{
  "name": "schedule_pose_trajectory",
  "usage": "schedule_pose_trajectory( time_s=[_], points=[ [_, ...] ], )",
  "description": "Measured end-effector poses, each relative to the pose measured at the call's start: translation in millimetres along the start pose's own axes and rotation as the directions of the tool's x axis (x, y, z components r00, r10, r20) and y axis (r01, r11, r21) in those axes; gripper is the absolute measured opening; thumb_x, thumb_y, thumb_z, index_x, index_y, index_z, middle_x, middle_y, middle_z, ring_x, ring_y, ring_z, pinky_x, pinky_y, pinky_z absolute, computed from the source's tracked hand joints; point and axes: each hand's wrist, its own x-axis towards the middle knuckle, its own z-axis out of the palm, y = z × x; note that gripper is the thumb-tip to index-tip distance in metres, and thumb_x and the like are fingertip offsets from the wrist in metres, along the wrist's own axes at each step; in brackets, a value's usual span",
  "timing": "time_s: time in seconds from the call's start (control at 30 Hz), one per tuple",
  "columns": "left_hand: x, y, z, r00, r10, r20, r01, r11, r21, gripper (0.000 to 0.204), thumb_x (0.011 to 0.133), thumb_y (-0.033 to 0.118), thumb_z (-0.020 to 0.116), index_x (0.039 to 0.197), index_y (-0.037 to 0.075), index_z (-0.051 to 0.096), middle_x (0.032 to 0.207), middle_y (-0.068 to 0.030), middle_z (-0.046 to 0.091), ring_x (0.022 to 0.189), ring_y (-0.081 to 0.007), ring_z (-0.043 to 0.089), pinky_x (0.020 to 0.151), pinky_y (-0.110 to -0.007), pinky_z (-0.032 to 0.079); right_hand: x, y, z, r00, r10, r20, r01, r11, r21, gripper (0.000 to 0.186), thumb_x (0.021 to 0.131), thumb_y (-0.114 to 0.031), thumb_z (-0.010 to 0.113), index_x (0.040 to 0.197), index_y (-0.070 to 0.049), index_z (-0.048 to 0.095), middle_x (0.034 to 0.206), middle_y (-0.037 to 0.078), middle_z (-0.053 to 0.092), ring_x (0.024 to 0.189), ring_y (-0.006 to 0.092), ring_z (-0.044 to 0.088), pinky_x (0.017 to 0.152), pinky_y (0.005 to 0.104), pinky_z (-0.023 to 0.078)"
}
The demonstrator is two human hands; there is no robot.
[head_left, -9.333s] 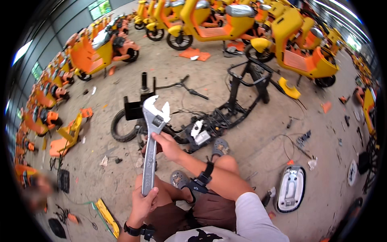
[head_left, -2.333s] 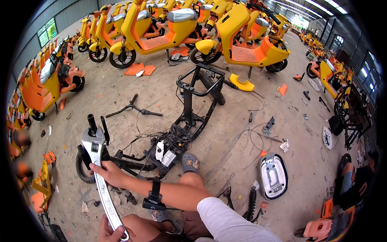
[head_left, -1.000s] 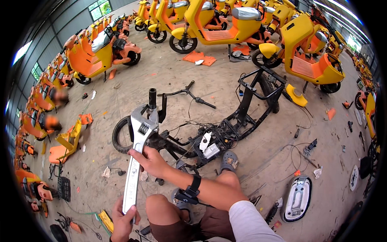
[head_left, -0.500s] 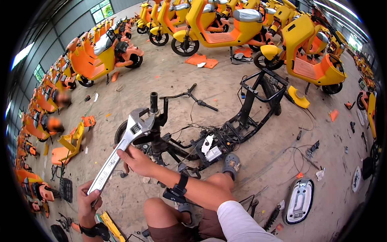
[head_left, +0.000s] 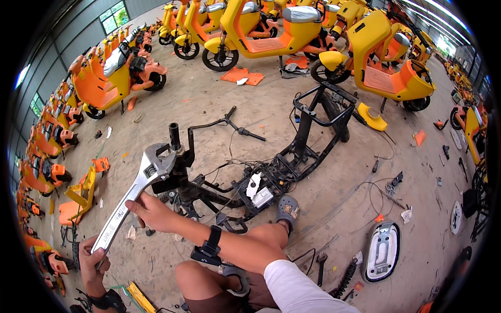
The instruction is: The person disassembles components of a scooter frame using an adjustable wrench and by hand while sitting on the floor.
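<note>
A large silver adjustable wrench (head_left: 124,204) slants up from lower left to the black scooter frame (head_left: 301,136). Its jaws meet the collar at the base of the upright steering tube (head_left: 174,136); whether they grip it tightly I cannot tell. My left hand (head_left: 95,263) is closed round the handle's lower end, thumb on top. Higher up, my right hand (head_left: 155,213) holds the handle near the wrench head, its fingers partly hidden. Loose wiring and a white box (head_left: 262,197) lie in the low middle of the frame, beside my shoe.
Rows of yellow and orange scooters (head_left: 282,39) stand behind and to the left. A black handlebar (head_left: 237,128) is beyond the frame. To the right lie a seat base (head_left: 383,250), a spring shock absorber (head_left: 346,276), another wrench (head_left: 321,263) and a yellow fender (head_left: 371,117).
The whole view has shifted, so most things sit farther left. Both hands keep their hold on the wrench, whose handle end has risen slightly relative to the steering tube.
</note>
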Motion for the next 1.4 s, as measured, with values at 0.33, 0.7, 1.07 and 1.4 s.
schedule_pose_trajectory(
  time_s=[0.33, 0.7, 1.07, 1.4],
  points=[
    [28, 23, -14, 0.997, -0.016, 0.074, 0.017, 1.0, -0.006, 0.051, 0.071, 0.02, 0.074, 0.108, -0.011, 0.057, 0.062, -0.0028, 0.053, 0.035, -0.0052, 0.037, 0.033, -0.02, 0.028, 13, -1, 0, 0.998, -0.056, -0.016, 0.057, 0.996, 0.069, 0.037, 0.099, -0.038, 0.046, 0.106, -0.001, 0.047, 0.084, 0.005, 0.057, 0.049, 0.0103, 0.051, 0.044, 0.0268, 0.044],
    [68, 57, -45, 0.958, -0.132, 0.253, 0.1, 0.986, 0.137, 0.048, 0.071, 0.019, 0.077, 0.107, -0.009, 0.06, 0.065, -0.0018, 0.053, 0.039, -0.0052, 0.039, 0.035, -0.021, 0.028, 18, -8, -6, 0.999, -0.031, 0.045, 0.025, 0.993, 0.115, 0.034, 0.1, -0.033, 0.046, 0.114, -0.001, 0.049, 0.091, 0.007, 0.058, 0.055, 0.0077, 0.051, 0.048, 0.0228, 0.044],
    [112, 73, -57, 0.911, -0.153, 0.383, 0.098, 0.983, 0.157, 0.05, 0.071, 0.016, 0.078, 0.106, -0.015, 0.059, 0.056, -0.0018, 0.051, 0.033, -0.0068, 0.037, 0.033, -0.023, 0.025, 19, -15, -11, 0.993, 0.053, -0.105, -0.026, 0.968, 0.25, 0.035, 0.1, -0.035, 0.045, 0.103, -0.003, 0.059, 0.091, 0.004, 0.066, 0.048, 0.0059, 0.053, 0.04, 0.0197, 0.037],
    [153, 84, -43, 0.877, -0.166, 0.451, 0.086, 0.978, 0.192, 0.049, 0.071, 0.017, 0.078, 0.105, -0.014, 0.061, 0.059, -0.0038, 0.055, 0.034, -0.0063, 0.035, 0.033, -0.023, 0.024, 25, -17, -25, 0.985, 0.046, -0.166, 0.012, 0.941, 0.337, 0.034, 0.101, -0.031, 0.045, 0.092, -0.003, 0.063, 0.083, 0.003, 0.067, 0.049, 0.0055, 0.051, 0.044, 0.021, 0.037]
  ],
)
